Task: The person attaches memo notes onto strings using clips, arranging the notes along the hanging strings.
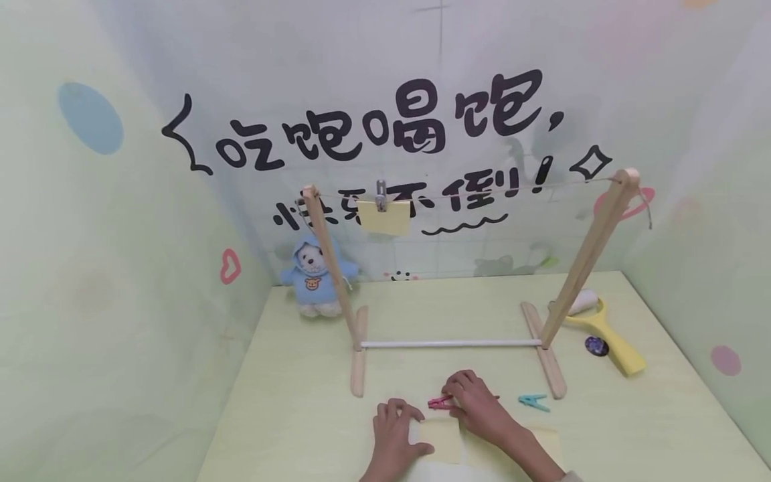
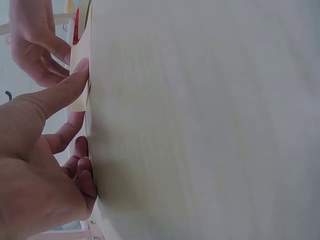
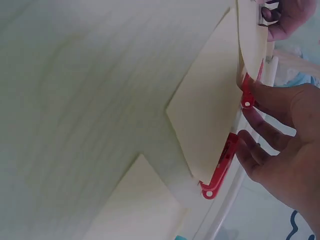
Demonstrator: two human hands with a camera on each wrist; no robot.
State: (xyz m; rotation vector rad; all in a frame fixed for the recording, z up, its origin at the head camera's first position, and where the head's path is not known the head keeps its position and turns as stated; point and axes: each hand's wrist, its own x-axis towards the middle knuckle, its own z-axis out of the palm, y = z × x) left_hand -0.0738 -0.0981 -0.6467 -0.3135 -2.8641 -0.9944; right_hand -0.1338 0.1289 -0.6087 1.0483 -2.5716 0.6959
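Observation:
My left hand is at the left edge of a pale yellow paper note. Its thumb lies across the face of the note and a finger is behind it, pinching it slightly raised from the table in the left wrist view. Between thumb and fingers, my right hand pinches a red clothespin, which overlaps the note's edge. A second red clothespin lies under the right fingertips, beside another yellow note on the table. To the right lies a teal clothespin.
Behind the hands stands a wooden frame with a string across its top. A metal clip holds a yellow note there. A blue-clothed plush toy sits back left; a yellow-handled lint roller and a dark oval object lie right.

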